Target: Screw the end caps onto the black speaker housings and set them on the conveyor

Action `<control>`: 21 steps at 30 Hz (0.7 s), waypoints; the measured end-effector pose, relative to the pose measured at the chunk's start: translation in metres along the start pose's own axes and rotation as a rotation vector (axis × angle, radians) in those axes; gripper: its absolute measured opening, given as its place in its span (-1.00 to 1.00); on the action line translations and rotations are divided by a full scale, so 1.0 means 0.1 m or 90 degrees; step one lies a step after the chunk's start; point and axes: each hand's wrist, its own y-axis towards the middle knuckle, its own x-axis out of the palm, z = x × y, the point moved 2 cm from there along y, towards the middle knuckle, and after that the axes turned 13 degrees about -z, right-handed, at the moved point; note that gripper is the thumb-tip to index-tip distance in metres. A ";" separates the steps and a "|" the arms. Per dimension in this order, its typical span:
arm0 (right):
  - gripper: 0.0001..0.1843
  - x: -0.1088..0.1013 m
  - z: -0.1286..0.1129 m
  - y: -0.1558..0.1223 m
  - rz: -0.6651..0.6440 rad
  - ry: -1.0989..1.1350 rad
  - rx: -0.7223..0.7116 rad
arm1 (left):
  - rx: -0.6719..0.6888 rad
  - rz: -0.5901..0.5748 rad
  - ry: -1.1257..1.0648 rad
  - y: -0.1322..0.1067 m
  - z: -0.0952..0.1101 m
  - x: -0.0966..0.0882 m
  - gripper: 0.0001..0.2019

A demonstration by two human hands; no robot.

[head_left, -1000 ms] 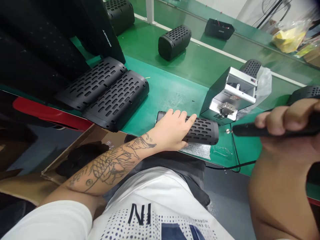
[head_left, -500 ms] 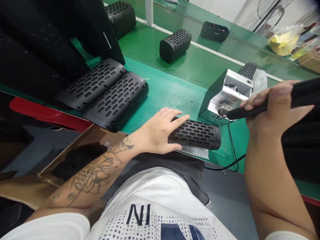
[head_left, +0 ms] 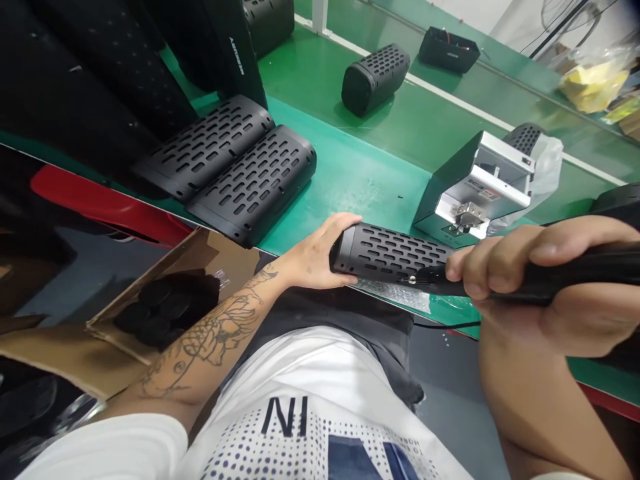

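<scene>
My left hand [head_left: 323, 257] is closed around the left end of a black slotted speaker housing [head_left: 395, 248], which lies near the bench's front edge. In my right hand [head_left: 545, 267] is a black electric screwdriver [head_left: 603, 263], held almost level. Its tip, with a small shiny screw [head_left: 412, 280] at the end, is over the near side of the housing. I cannot tell whether the screw touches it. Behind the screwdriver stands a silver and black screw feeder [head_left: 475, 190]. Bubble wrap [head_left: 400, 295] lies under the housing's near edge.
Two slotted housings [head_left: 257, 183] lie side by side on the left, beside large black speakers [head_left: 215, 53]. More units, including one housing [head_left: 375, 79], sit farther back on the green bench [head_left: 350, 183]. Below left is an open cardboard box [head_left: 220, 257] near a red stool [head_left: 107, 203].
The screwdriver has moved left from the feeder to the housing and now shows a screw at its tip. My left hand has shifted from the housing's top to grip its left end.
</scene>
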 end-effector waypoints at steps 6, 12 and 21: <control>-0.67 0.05 0.09 -0.04 -0.087 0.022 -0.034 | 0.003 0.006 -0.004 0.00 -0.05 0.01 0.09; -0.60 0.05 0.08 -0.11 -0.091 0.034 0.033 | 0.064 0.044 -0.013 0.04 -0.14 0.08 0.18; -0.54 0.13 0.12 -0.15 -0.131 0.060 0.043 | 0.079 0.054 0.023 0.02 -0.11 0.09 0.18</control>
